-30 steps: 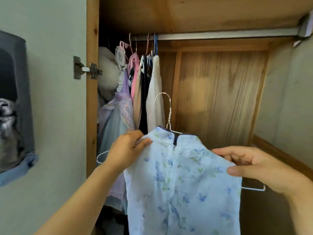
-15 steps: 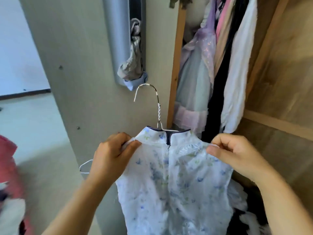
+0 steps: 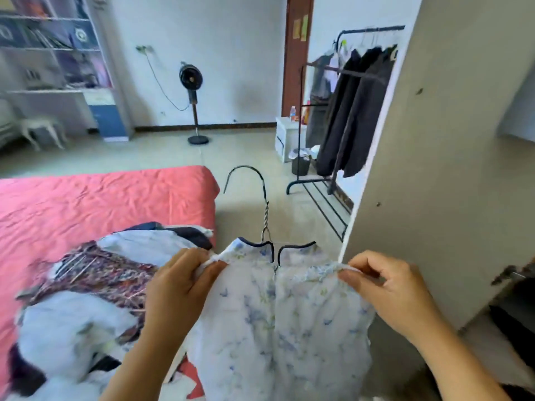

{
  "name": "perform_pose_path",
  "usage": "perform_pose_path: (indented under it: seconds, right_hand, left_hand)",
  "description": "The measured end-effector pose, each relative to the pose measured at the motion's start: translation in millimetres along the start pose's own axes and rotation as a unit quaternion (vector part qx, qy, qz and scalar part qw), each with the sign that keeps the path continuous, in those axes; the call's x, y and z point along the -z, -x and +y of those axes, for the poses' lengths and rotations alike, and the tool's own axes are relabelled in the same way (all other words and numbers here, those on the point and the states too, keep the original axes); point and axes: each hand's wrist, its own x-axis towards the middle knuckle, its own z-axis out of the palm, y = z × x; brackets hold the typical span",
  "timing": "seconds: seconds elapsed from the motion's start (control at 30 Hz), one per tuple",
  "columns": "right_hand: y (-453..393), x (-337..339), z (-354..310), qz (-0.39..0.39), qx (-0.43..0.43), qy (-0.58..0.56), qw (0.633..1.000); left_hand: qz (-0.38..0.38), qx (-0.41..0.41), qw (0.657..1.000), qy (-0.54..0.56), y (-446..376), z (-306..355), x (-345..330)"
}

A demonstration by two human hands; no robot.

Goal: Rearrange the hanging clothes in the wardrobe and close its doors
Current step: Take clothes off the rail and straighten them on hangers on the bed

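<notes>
Red bed (image 3: 101,204) w/ clothes pile (image 3: 95,285) at my left; rack w/ dark coats (image 3: 356,111) beyond. Floral dress (image 3: 278,328) on wire hanger (image 3: 265,215): left hand (image 3: 176,290), right hand (image 3: 390,290) each pinching a shoulder, by wardrobe door (image 3: 434,169).

dress (image 3: 283,328) hem cut off by bottom edge; hanger (image 3: 265,215) shoulders hidden under fabric; clothes pile (image 3: 86,299) on bed motion-blurred; shelf contents (image 3: 49,39) unreadable

A home bedroom: bed (image 3: 101,198), clothes rack (image 3: 347,82), standing fan (image 3: 191,79).
</notes>
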Motion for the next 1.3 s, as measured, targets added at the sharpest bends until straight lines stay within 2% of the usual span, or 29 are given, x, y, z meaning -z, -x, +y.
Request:
perform_pose_path:
  seconds: [0.1,0.23,0.4,0.57,0.8,1.0,1.1,1.3]
  right_hand:
    - [-27,-55,-9,0.017,0.048,0.01,0.999]
    - [-53,-118,-22,-0.003,0.069,-0.069,0.995]
    - [-84,-187,-40,-0.056,0.078,-0.157,0.983]
    - [-107,-241,-60,-0.149,0.092,-0.219,0.96]
    - [-123,-299,-87,-0.302,0.163,-0.267,0.901]
    - [-115,-347,-115,-0.431,0.214,-0.267,0.835]
    - [-105,-373,-128,-0.481,0.196,-0.283,0.806]
    - [-72,-428,-156,-0.549,0.181,-0.268,0.77]
  left_hand:
    - [0.029,0.046,0.998,-0.025,1,-33,24]
    - [0.06,0.086,0.994,-0.031,5,-66,57]
    - [0.099,0.131,0.983,-0.082,19,-100,95]
    - [0.155,0.203,0.959,-0.127,44,-108,126]
    - [0.26,0.306,0.89,-0.217,92,-85,141]
    - [0.335,0.402,0.822,-0.225,130,-58,145]
    - [0.339,0.431,0.809,-0.211,147,-54,147]
    - [0.351,0.5,0.75,-0.251,199,-69,160]
